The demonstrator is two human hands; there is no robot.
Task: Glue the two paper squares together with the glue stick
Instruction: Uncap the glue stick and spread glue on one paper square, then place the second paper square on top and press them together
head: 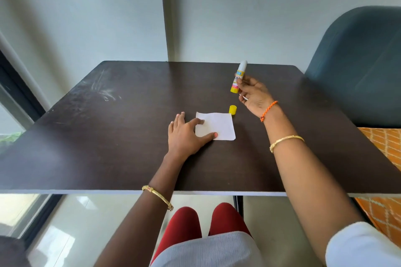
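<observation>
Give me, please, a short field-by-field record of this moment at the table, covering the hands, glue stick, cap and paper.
left hand: flat on the table, index finger and thumb pressing the paper's left edge
right hand: raised above the table, holding the glue stick
glue stick: uncapped, roughly upright, white end up
cap: yellow, off the stick, standing on the table at the paper's far right corner
paper: white square lying flat; whether one sheet or two stacked cannot be told
table: dark wood

1. Left hand (184, 134), frame centre: palm down, fingers spread, forefinger and thumb pressing flat.
2. Right hand (255, 95), upper right of centre: raised, fingertips closed around something upright.
</observation>
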